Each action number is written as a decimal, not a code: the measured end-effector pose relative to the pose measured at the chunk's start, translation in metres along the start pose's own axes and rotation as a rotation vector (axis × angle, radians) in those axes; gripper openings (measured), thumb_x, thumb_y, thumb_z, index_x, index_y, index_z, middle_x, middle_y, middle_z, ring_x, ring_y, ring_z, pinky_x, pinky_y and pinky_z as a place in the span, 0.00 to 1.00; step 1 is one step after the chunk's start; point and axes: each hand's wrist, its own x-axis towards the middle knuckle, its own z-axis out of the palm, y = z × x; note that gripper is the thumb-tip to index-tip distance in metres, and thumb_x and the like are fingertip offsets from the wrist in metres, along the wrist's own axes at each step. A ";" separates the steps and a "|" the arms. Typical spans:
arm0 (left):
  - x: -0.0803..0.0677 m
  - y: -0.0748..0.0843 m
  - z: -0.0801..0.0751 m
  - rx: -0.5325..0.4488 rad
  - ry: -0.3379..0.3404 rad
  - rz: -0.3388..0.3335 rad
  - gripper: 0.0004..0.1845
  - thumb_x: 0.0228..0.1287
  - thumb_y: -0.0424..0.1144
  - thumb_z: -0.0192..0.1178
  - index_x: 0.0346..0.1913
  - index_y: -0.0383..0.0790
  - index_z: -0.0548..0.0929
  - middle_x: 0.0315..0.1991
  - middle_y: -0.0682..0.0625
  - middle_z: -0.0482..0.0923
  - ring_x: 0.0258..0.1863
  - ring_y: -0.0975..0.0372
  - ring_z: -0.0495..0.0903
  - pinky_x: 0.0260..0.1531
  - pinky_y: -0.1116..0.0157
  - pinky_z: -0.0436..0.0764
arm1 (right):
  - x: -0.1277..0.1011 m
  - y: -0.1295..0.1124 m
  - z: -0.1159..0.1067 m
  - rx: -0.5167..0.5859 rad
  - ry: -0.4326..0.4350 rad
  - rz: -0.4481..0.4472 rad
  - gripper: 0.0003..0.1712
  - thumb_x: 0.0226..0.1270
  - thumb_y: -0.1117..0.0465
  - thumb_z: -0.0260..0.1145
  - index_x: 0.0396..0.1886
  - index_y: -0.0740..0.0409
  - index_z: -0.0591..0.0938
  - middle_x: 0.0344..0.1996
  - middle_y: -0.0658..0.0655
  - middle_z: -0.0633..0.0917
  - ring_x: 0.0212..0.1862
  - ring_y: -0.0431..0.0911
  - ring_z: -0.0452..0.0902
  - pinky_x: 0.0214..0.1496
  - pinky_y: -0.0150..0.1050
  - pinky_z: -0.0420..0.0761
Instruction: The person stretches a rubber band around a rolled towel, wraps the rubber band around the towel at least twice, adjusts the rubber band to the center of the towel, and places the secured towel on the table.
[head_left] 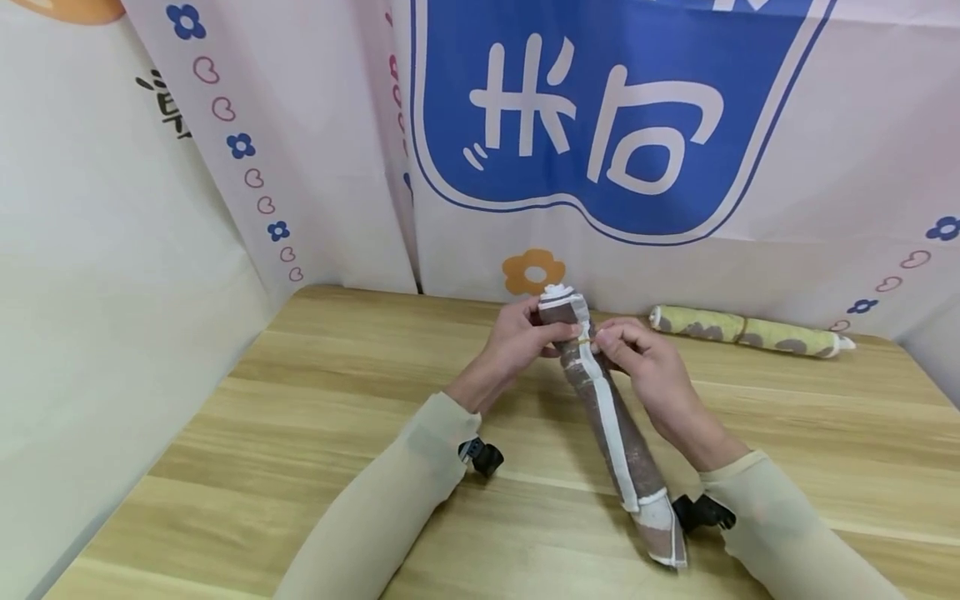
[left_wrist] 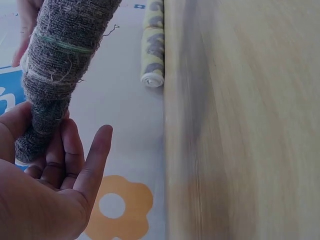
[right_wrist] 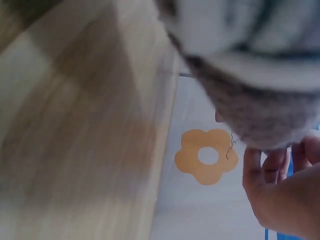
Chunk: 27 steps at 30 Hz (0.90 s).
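Observation:
A rolled-up brown towel (head_left: 628, 433) with a white border strip slants over the table, its far end raised. The left hand (head_left: 517, 342) grips it close to that far end, thumb across the roll. A thin yellowish rubber band (head_left: 583, 341) circles the roll beside the left thumb. The right hand (head_left: 652, 367) pinches at this band on the roll's right side. In the left wrist view the left hand (left_wrist: 55, 185) curls round the narrow end of the towel (left_wrist: 65, 55). Blurred towel (right_wrist: 270, 110) hides part of the right hand (right_wrist: 285, 190) in the right wrist view.
Another rolled towel (head_left: 697, 325), yellow with grey patches and a band round its middle, lies at the back right of the wooden table (head_left: 300, 417). Directly behind the table hangs a printed white backdrop (head_left: 465, 250).

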 end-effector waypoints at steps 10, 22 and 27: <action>-0.004 0.002 0.009 0.174 -0.008 0.096 0.20 0.62 0.31 0.77 0.57 0.35 0.87 0.45 0.48 0.87 0.39 0.60 0.83 0.38 0.63 0.86 | 0.001 -0.002 -0.006 -0.271 -0.067 0.042 0.18 0.72 0.52 0.75 0.32 0.61 0.83 0.40 0.55 0.78 0.43 0.47 0.75 0.45 0.37 0.79; -0.001 0.003 0.001 0.168 0.057 0.035 0.17 0.61 0.34 0.77 0.51 0.36 0.88 0.44 0.48 0.83 0.37 0.60 0.81 0.36 0.62 0.87 | 0.001 0.002 0.000 -0.672 -0.076 -0.638 0.17 0.57 0.69 0.82 0.25 0.51 0.80 0.41 0.58 0.74 0.41 0.49 0.73 0.39 0.45 0.76; -0.001 0.004 0.001 0.155 0.081 0.006 0.15 0.62 0.35 0.77 0.49 0.36 0.87 0.43 0.48 0.84 0.37 0.60 0.81 0.35 0.64 0.87 | 0.001 0.004 0.001 -0.677 -0.134 -0.729 0.18 0.56 0.68 0.83 0.25 0.50 0.80 0.41 0.56 0.75 0.42 0.47 0.74 0.37 0.43 0.77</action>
